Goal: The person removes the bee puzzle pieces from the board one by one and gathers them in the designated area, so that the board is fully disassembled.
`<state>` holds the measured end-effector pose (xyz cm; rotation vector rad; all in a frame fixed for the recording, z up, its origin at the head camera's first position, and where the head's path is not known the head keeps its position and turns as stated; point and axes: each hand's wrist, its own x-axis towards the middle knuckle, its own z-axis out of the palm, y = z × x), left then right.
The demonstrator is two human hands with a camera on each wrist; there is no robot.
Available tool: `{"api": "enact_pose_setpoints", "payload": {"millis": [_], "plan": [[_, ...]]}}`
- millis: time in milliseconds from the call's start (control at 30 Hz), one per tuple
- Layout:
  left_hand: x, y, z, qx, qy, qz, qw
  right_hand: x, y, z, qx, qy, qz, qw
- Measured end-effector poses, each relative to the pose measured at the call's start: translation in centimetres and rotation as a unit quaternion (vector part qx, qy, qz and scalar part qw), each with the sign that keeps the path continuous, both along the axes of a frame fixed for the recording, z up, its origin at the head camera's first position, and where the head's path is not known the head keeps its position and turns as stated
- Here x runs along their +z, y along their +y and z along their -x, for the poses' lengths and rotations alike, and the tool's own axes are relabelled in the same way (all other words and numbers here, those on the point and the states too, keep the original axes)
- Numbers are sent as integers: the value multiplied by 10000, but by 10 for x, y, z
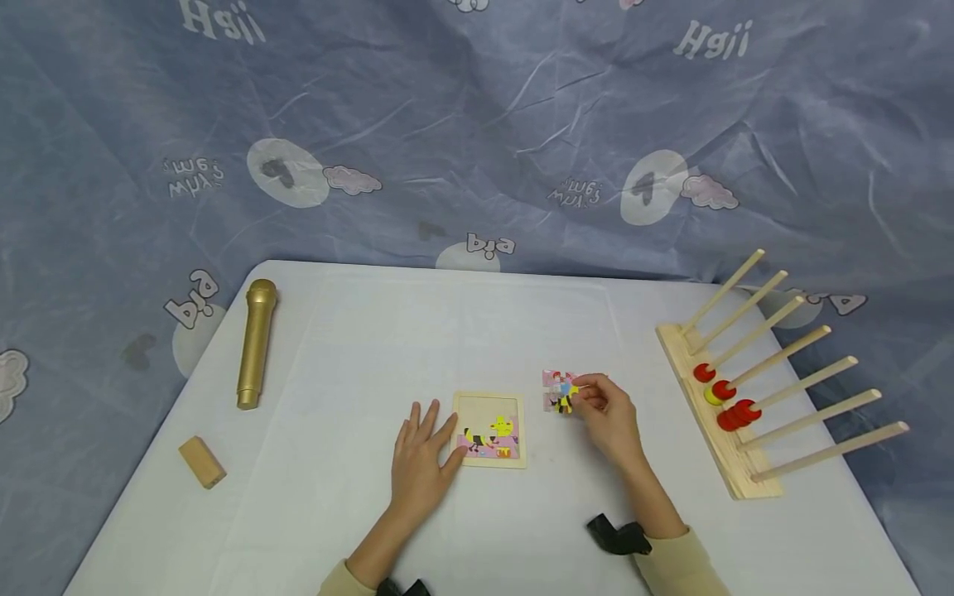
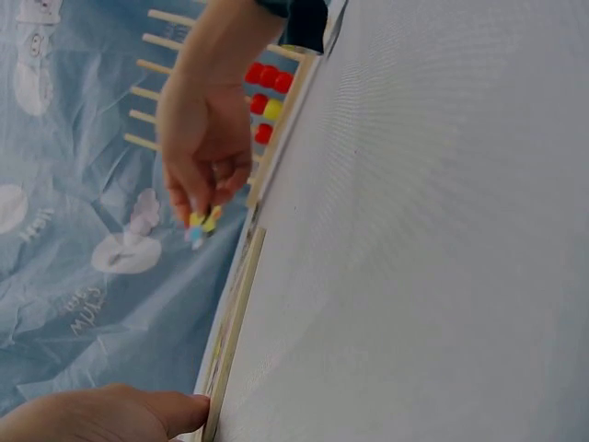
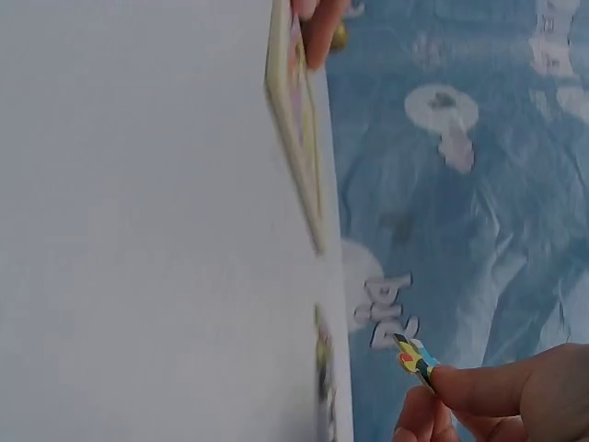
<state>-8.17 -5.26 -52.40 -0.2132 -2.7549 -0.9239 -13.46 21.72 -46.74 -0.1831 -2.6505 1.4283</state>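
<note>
A small square wooden puzzle tray lies on the white table, with pink and yellow picture pieces along its lower part. My left hand rests flat with spread fingers, its thumb and forefinger at the tray's left edge. Right of the tray, my right hand pinches a colourful puzzle piece between thumb and fingers, raised off the table in the right wrist view. Beside it lie loose pink puzzle pieces, partly hidden beneath the held piece and fingers in the head view.
A wooden peg board with red and yellow beads stands at the right. On the left are a gold microphone-shaped object and a wooden block. A blue-grey printed cloth hangs behind the table.
</note>
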Motion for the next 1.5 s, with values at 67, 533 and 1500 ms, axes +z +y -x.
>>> {"api": "enact_pose_setpoints", "payload": {"millis": [67, 533, 1500], "plan": [[-1, 0, 0, -6, -7, 15, 10000, -4, 10, 0, -187, -157, -129, 9996], [-1, -1, 0, 7, 56, 3, 10000, -34, 17, 3, -399, 1012, -1330, 9851], [3, 0, 0, 0, 6, 108, 9999, -31, -61, -19, 1343, 978, -598, 9843]]}}
